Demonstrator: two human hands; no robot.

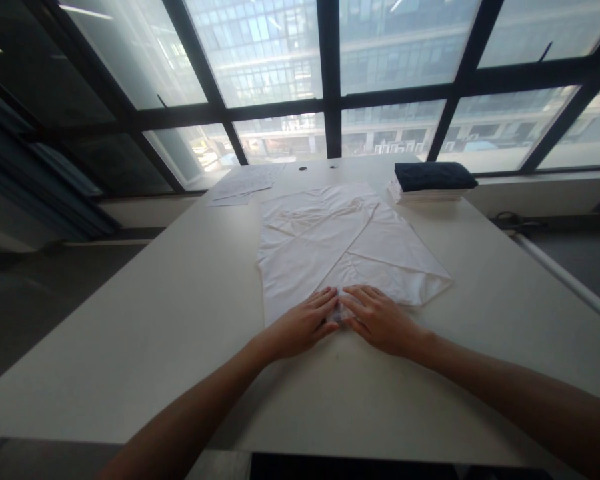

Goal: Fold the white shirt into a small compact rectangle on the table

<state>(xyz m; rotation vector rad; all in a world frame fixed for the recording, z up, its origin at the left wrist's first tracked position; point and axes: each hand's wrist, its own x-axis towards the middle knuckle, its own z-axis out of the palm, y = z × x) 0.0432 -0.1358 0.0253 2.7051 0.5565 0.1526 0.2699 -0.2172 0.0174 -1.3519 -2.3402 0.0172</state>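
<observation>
A white shirt [320, 247] lies spread on the table, one side folded diagonally across the body. A small button shows near its lower middle, and creases run over the far part. At the shirt's near edge, a patch with a darker print, which looks like the collar area [338, 312], sits between my hands. My left hand [305, 323] rests on the left of this patch, fingers stretched out flat. From the right, my right hand [377, 319] lies on the same edge with fingers extended. The fingertips of both hands nearly meet there and partly cover the cloth.
The white table [130, 347] extends toward tall windows. Printed paper sheets [243, 185] lie at the far left of it. A dark folded cloth [434, 176] sits on a white stack [425, 195] at the far right. A blue curtain [25, 167] hangs at left.
</observation>
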